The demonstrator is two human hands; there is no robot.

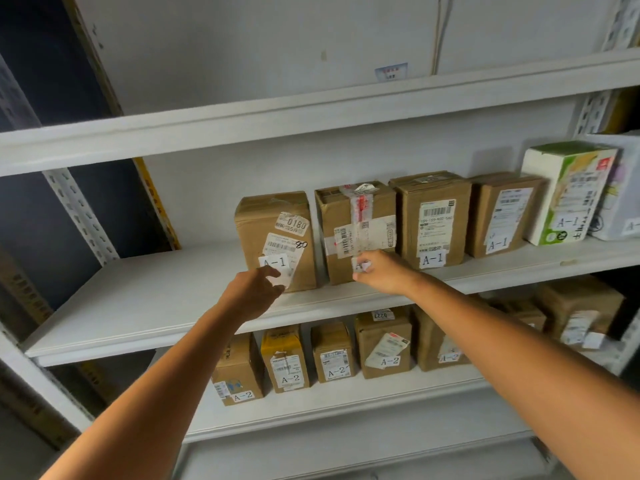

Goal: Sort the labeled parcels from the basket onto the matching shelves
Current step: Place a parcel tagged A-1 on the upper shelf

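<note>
Several parcels labeled A-1 stand in a row on the middle shelf [145,299]. The leftmost brown box [273,216] carries an A-1 tag and a "0180" sticker. My left hand [256,292] reaches its lower front, fingertips touching near the tag. Beside it stands a taped brown box [356,216]; my right hand [379,271] touches its lower front edge and covers its tag. Whether either hand grips the box is unclear. The shelf below [346,393] holds several brown boxes labeled A-2 [289,358]. The basket is out of view.
A white and green carton [568,188] and a white package sit at the right end of the A-1 row. The left half of the middle shelf is bare board. The upper shelf [311,109] shows no parcels. Perforated metal uprights [83,216] frame the rack.
</note>
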